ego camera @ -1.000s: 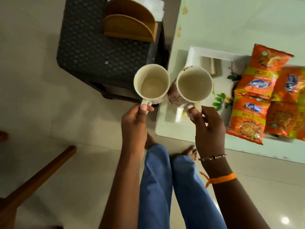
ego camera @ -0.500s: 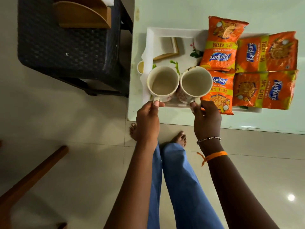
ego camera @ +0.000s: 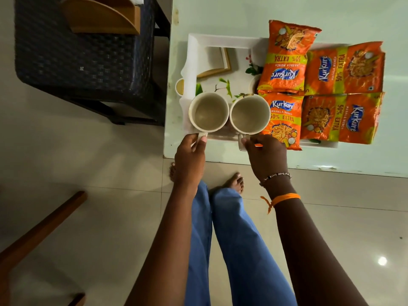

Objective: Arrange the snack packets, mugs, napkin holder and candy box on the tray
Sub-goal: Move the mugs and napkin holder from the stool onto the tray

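Two cream mugs stand side by side at the near left corner of the white floral tray [ego camera: 223, 38]. My left hand [ego camera: 189, 157] grips the handle of the left mug [ego camera: 208, 112]. My right hand [ego camera: 265, 155] grips the handle of the right mug [ego camera: 249, 114]. Several orange snack packets [ego camera: 284, 60] lie on the tray's right half, one right beside the right mug. A wooden napkin holder [ego camera: 103, 18] with white napkins stands on the dark wicker stool [ego camera: 72, 56] at the upper left. No candy box shows.
The tray rests on a pale glass table [ego camera: 287, 9], near its left front corner. The stool sits close to the table's left edge. A wooden furniture arm [ego camera: 42, 228] juts in at the lower left. My legs and bare feet are below the table edge.
Both hands carried the mugs from over the stool's edge rightward onto the tray's near left corner. Since half a second ago they sit lower, next to the packets.
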